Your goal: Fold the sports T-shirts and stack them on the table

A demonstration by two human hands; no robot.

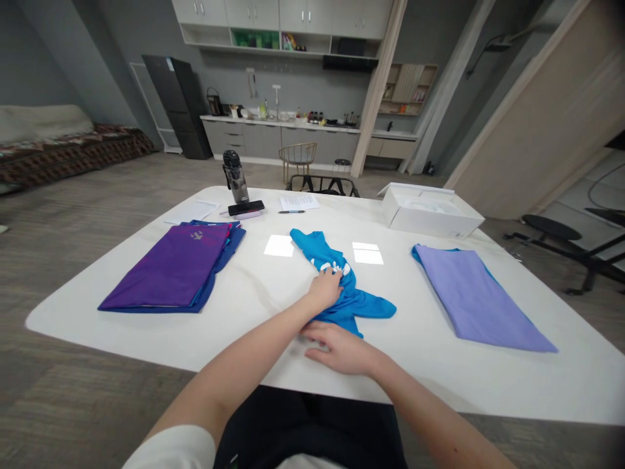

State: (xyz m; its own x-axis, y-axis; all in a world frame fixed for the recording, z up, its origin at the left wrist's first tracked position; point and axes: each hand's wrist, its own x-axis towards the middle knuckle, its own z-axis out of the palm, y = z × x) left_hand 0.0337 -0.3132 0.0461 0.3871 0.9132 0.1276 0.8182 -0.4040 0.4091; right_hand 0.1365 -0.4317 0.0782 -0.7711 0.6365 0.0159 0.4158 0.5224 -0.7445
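A crumpled bright blue garment (351,301) with white print lies on the white table (263,286) in front of me. My left hand (326,288) rests on its middle, fingers spread over the white print. Nearer the front edge, my right hand (339,348) is at the garment's lower edge, its fingers apart and pointing left, partly beneath my left forearm. At the left sits a stack of folded garments, a purple one (170,267) on top of blue ones. A folded lavender garment (481,296) with blue cloth under it lies at the right.
A white box (432,212) stands at the back right. Toward the back left are a dark bottle (236,177), a black phone (245,208), a pen (291,212) and papers (300,202). Chairs and a kitchen counter (288,122) are beyond the table.
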